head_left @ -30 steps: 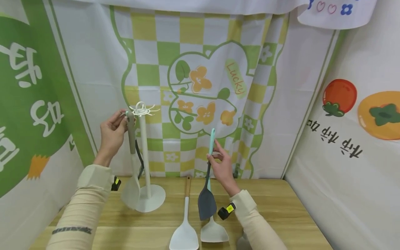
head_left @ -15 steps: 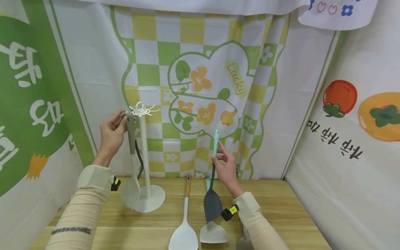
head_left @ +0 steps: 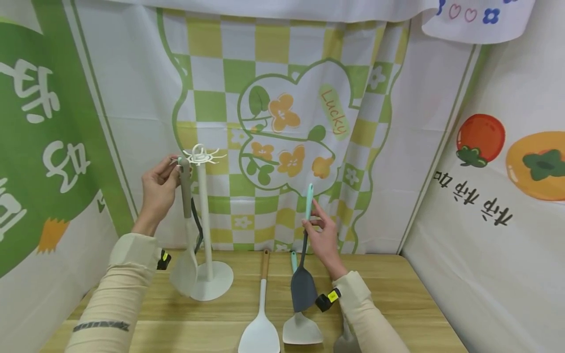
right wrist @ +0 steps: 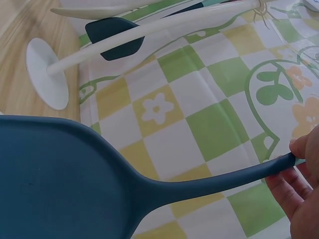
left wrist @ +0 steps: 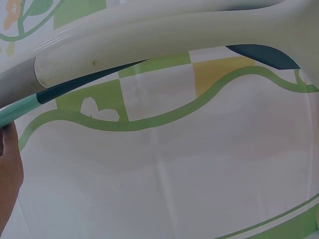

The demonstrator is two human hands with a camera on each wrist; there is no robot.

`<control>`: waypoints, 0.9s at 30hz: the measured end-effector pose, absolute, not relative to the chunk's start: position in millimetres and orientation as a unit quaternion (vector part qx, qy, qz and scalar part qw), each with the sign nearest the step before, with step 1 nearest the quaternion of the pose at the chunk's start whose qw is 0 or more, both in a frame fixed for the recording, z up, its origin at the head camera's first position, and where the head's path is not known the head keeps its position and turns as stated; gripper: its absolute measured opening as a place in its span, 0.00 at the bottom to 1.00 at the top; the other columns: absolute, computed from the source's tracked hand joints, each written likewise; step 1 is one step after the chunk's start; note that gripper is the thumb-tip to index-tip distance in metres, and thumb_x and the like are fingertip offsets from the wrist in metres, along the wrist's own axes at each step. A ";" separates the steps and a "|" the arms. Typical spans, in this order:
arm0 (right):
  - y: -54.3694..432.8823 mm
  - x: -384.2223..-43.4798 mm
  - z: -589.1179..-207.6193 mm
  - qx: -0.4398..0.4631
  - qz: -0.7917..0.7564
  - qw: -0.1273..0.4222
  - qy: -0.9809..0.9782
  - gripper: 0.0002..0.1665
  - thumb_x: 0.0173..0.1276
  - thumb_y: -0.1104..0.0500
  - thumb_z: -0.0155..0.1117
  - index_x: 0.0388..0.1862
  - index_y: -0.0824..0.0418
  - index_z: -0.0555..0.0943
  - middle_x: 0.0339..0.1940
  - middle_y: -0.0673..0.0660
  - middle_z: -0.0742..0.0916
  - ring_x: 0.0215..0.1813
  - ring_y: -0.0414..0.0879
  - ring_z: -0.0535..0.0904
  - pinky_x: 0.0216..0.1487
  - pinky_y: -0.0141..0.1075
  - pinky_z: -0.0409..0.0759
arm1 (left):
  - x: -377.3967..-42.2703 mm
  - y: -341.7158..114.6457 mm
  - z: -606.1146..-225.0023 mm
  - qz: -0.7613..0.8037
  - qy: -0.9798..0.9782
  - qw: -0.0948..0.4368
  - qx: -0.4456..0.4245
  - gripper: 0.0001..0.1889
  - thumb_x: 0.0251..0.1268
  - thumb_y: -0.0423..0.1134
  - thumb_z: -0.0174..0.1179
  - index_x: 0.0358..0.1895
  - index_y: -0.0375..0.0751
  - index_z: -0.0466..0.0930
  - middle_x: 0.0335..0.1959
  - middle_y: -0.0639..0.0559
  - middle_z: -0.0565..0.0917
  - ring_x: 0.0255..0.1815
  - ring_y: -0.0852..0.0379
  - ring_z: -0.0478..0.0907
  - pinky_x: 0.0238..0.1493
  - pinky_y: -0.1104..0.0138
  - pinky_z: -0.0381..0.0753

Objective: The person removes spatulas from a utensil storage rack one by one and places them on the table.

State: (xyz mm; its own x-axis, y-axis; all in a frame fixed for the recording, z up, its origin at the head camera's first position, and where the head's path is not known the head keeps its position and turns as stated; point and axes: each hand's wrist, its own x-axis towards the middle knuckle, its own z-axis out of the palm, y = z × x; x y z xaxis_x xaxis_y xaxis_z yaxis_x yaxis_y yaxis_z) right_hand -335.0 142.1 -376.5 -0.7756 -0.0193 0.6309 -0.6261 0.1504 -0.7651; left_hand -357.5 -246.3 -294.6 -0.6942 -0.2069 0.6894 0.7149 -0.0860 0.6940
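Over the wooden table (head_left: 388,289), raised left fingers (head_left: 166,165) grip a grey-handled turner (head_left: 187,206), right fingers (head_left: 321,212) a dark spatula (head_left: 303,289)

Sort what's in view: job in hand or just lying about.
Likely in the job:
mint-handled dark-blue spatula, in right hand
grey-handled cream spatula, at left hand
dark-blue utensil behind that
white rack with hooks

Lying about:
brown-handled white spatula
mint-handled beige turner
grey utensil, partly hidden
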 end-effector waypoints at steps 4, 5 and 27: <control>145.8 -335.9 -375.5 0.231 0.616 0.256 -0.708 0.36 0.69 0.76 0.62 0.75 0.72 0.66 0.51 0.78 0.80 0.41 0.72 0.83 0.35 0.50 0.90 | -357.2 -245.6 -295.1 -0.705 -0.595 0.323 -0.210 0.17 0.76 0.27 0.54 0.62 0.22 0.75 0.53 0.55 0.88 0.46 0.64 0.87 0.53 0.72 0.85; 146.6 -336.3 -375.5 0.232 0.614 0.259 -0.708 0.35 0.69 0.77 0.62 0.75 0.72 0.66 0.51 0.79 0.80 0.40 0.71 0.83 0.35 0.51 0.90 | -357.1 -245.6 -295.2 -0.705 -0.596 0.323 -0.209 0.17 0.76 0.27 0.54 0.62 0.22 0.75 0.53 0.55 0.88 0.46 0.64 0.87 0.52 0.72 0.85; 177.2 -363.9 -402.0 0.181 0.598 0.263 -0.735 0.35 0.72 0.69 0.64 0.76 0.55 0.71 0.53 0.68 0.82 0.41 0.57 0.84 0.33 0.27 0.85 | -356.8 -246.9 -297.0 -0.695 -0.608 0.328 -0.201 0.18 0.77 0.28 0.52 0.64 0.23 0.74 0.53 0.58 0.87 0.46 0.67 0.87 0.51 0.75 0.85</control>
